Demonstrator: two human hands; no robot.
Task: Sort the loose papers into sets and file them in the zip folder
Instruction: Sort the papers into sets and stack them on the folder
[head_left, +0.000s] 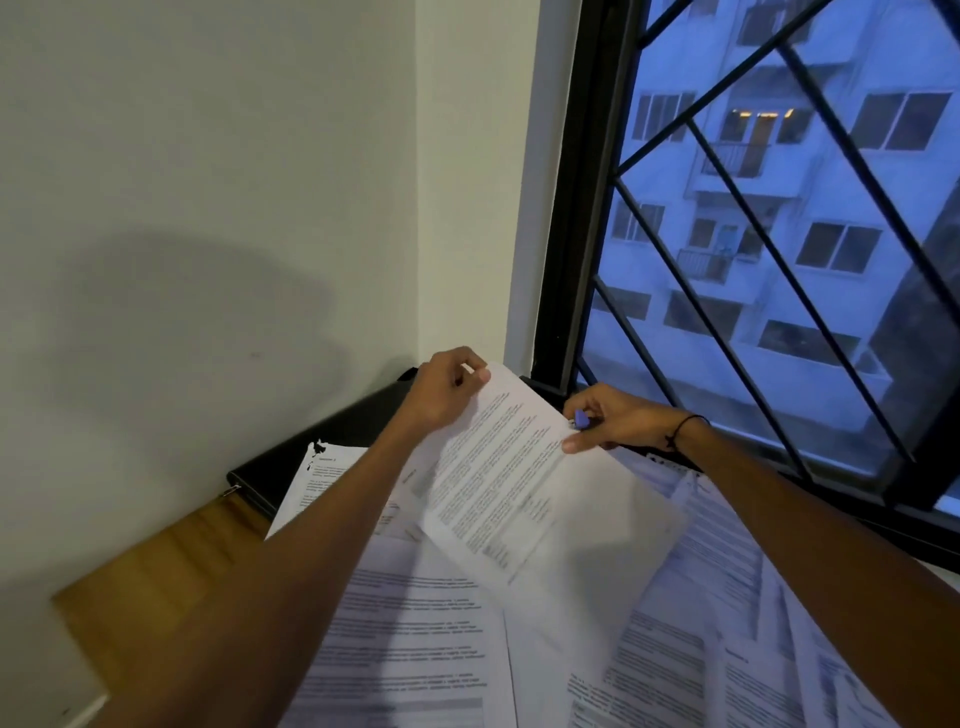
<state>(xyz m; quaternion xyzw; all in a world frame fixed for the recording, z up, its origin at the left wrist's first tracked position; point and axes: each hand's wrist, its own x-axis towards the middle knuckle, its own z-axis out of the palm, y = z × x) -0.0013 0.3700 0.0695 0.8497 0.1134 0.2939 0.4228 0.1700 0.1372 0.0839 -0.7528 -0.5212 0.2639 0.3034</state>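
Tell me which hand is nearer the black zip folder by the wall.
Left. The left hand pinches the sheet's top corner just above the black zip folder; the right hand is farther, toward the window.

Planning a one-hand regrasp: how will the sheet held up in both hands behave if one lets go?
The held sheet is probably floppy: its unheld lower part already bows. The left hand and right hand pinch opposite edges, so releasing one likely lets that side droop. Probably very light.

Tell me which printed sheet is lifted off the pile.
The sheet held at its far edge by both hands, left hand and right hand. It is tilted above the other papers, which lie flat on the desk.
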